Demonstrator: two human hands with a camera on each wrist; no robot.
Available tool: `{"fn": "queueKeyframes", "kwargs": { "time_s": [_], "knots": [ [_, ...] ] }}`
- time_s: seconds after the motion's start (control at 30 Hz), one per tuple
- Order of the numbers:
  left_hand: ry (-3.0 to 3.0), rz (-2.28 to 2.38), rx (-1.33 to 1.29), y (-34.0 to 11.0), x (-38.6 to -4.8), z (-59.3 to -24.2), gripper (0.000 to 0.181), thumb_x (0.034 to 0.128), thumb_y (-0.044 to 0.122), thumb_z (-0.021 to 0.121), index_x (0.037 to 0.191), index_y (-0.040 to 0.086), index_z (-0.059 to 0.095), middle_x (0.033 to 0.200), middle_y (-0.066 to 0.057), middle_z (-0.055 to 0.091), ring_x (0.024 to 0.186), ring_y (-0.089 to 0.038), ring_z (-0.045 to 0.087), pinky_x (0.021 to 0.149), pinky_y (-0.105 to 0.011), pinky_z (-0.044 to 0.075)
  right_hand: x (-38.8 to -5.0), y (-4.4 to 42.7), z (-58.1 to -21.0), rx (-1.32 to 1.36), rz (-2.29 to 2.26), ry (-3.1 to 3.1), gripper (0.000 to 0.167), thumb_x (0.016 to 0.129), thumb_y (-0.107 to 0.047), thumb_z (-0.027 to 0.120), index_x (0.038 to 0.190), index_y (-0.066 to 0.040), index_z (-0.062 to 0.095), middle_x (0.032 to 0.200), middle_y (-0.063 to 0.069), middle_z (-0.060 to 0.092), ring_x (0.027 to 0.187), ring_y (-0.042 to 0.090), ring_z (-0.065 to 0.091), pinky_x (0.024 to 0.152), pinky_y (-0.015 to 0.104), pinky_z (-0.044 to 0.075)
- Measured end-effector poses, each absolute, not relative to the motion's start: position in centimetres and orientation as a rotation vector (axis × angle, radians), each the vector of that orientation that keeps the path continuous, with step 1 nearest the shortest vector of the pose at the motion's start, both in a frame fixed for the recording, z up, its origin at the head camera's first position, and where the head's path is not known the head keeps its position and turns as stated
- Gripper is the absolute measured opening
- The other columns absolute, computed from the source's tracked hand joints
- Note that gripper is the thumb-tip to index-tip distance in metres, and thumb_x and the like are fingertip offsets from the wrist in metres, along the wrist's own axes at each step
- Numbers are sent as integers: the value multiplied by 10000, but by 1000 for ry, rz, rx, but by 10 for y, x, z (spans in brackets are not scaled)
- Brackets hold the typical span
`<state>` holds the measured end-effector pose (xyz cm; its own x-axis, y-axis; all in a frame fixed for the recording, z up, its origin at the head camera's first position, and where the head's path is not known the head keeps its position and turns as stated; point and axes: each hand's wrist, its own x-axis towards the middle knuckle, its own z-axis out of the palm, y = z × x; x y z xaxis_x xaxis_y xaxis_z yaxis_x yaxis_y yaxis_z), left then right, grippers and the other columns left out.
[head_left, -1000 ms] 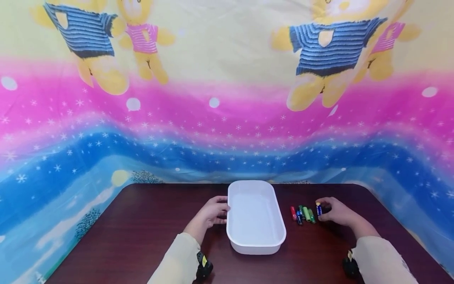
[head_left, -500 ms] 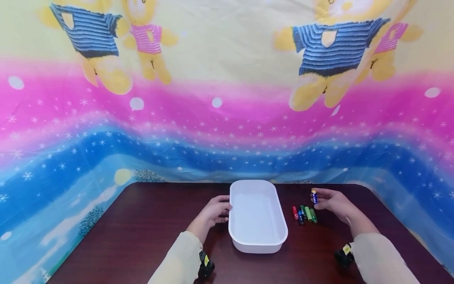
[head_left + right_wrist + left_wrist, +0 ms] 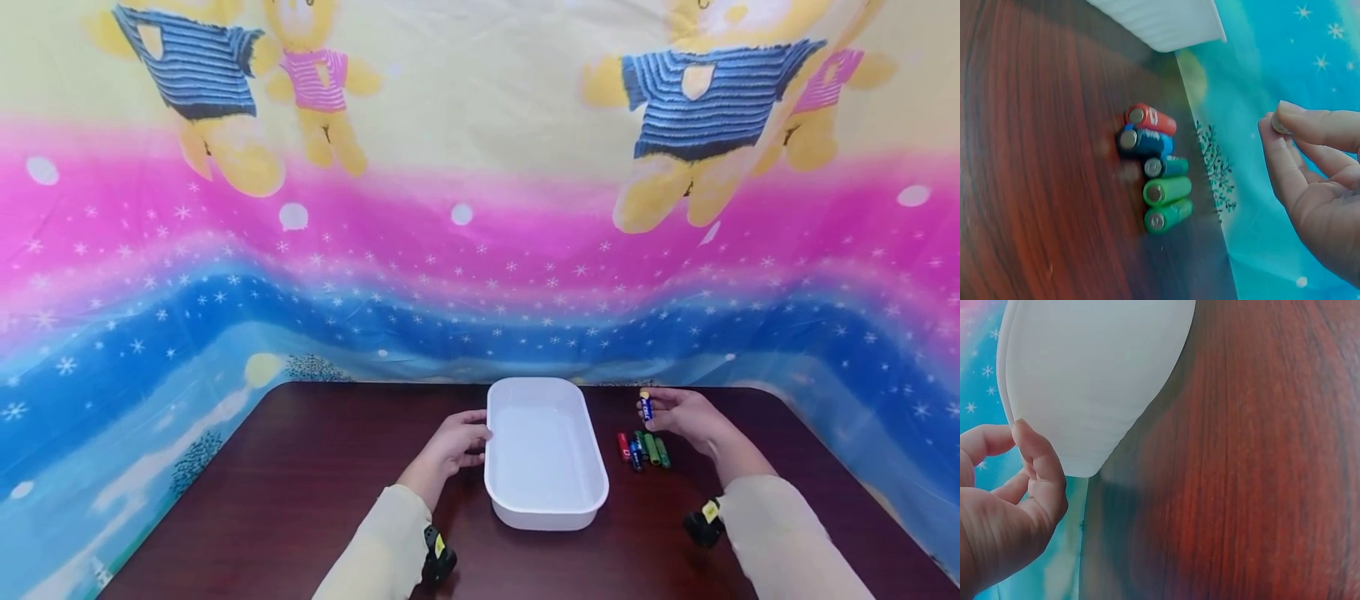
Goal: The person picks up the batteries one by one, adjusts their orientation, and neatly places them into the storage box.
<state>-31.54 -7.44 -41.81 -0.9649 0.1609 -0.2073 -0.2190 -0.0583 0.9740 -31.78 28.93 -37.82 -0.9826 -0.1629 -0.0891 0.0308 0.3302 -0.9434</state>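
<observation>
A white tray point(image 3: 543, 450) stands mid-table, and my left hand point(image 3: 453, 446) grips its left rim; in the left wrist view the thumb and fingers of that hand point(image 3: 1019, 494) pinch the tray's edge point(image 3: 1097, 375). Up in my right hand point(image 3: 693, 421) is a blue battery point(image 3: 647, 406) with a yellow end, pinched between thumb and fingers. The right wrist view shows just its metal end point(image 3: 1279, 125) between the fingertips. Below that hand, several batteries lie side by side on the table: a red one point(image 3: 1159, 121), blue ones and green ones point(image 3: 1175, 190).
The dark wooden table point(image 3: 322, 500) has rounded back corners. Behind it hangs a patterned cloth point(image 3: 420, 275) with bears and snowflakes. A black device is strapped at each wrist, the left one point(image 3: 438, 554) and the right one point(image 3: 705, 523).
My right hand has lifted the blue battery from beside the others and moved it up and to the left. The left hand keeps its grip on the tray.
</observation>
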Motion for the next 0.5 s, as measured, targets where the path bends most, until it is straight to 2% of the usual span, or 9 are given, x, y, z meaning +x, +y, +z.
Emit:
{"fn": "queueKeyframes", "kwargs": {
  "time_s": [0.17, 0.5],
  "knots": [
    [1932, 2130, -66, -74, -316, -419, 541, 796, -14, 586, 1321, 5, 456, 789, -62, 577, 656, -125, 546, 507, -213, 480, -321, 278, -372, -66, -1763, 2393, 661, 825, 78, 600, 1400, 86, 274, 1345, 318, 389, 1189, 403, 444, 932, 465, 430],
    [1878, 2169, -62, -75, -318, -425, 559, 786, -18, 583, 1326, 6, 445, 806, -70, 574, 659, -127, 546, 511, -218, 484, -327, 261, -364, -14, -1797, 2342, 717, 802, 79, 635, 1409, 83, 254, 1365, 334, 341, 1170, 382, 470, 966, 481, 388]
  ]
}}
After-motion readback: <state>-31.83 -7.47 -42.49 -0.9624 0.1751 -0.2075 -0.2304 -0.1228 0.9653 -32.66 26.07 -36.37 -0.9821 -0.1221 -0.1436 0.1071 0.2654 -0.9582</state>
